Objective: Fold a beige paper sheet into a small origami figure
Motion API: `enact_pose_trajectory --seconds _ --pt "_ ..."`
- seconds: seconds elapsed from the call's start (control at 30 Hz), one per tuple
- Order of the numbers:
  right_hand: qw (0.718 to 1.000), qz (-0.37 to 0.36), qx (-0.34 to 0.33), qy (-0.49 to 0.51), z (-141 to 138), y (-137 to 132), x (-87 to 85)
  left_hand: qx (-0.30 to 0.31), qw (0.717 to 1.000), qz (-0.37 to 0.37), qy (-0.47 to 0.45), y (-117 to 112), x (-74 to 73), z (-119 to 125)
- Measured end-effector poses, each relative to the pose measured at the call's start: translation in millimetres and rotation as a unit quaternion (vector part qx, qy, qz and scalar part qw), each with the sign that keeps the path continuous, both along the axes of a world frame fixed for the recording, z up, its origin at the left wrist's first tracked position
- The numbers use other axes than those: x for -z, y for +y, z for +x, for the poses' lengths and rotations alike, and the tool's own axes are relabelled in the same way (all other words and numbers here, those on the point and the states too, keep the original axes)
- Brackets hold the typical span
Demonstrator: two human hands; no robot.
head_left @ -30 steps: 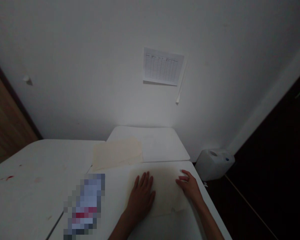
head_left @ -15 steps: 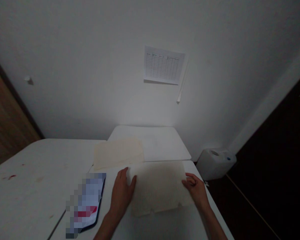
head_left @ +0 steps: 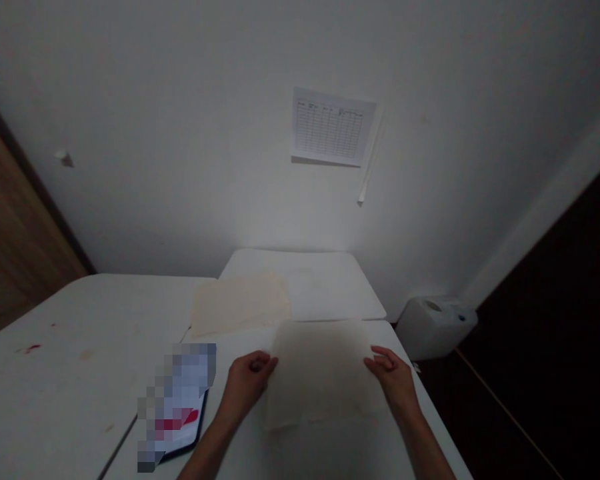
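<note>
White table point(head_left: 65, 320) — paper sheet point(head_left: 240, 304) ahead, blurred object point(head_left: 176, 400) by left hand point(head_left: 247, 385)

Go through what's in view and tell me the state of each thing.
Left hand: closed, at the near sheet's left edge.
Right hand: curled on its right edge.
Near pale sheet: flat on the table.
Far pale sheet: lying flat.
White plastic canister: upright.

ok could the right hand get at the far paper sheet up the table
Probably yes: only the near sheet, which the right hand is pinching, lies between that hand and the far sheet; nothing stands in the way.
</note>
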State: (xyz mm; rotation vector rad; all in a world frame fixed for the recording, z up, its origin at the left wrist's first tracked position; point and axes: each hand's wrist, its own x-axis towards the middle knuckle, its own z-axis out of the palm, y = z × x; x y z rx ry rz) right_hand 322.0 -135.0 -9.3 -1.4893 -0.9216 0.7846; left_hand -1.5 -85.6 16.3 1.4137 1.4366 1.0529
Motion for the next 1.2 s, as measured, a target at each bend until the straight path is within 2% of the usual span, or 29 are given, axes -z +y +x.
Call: enact_pose_trajectory --seconds 0.17,0.33,0.43,0.53,0.63,0.83,0.93,1.03,1.2 --pt "0.997 -0.017 0.01 -0.068 2 0 1.9 -0.002 0.996 0.038 0.082 2 2.0 -4" --pt "0.992 -0.03 0.029 -0.118 -3 -1 -1.9 -0.001 0.992 0.046 0.118 3 8.7 -4" --pt "0.997 -0.011 -0.01 -0.07 -9 -2 -10.0 0.002 0.991 0.046 0.129 4 12.3 -5" --pt "0.996 0.002 -0.083 0.042 -16 -2 -15.3 0.005 0.991 0.042 0.129 4 13.6 -6" --pt "0.986 0.007 -0.12 0.113 -22 0 -14.5 0.014 0.993 0.039 0.114 4 13.0 -6" --pt "0.99 0.029 -0.136 0.014 -33 10 -9.6 0.029 0.997 0.037 0.06 2 10.7 -5" --pt "0.989 0.019 -0.148 0.021 -38 14 -6.2 0.026 0.999 0.031 0.032 1 9.3 -4" --pt "0.986 0.004 -0.156 0.052 -42 18 -1.3 0.024 0.999 0.003 -0.04 -1 8.2 -4" --pt "0.983 0.013 -0.169 0.064 -55 25 0.3 0.021 0.993 -0.035 -0.113 -2 7.6 -1"
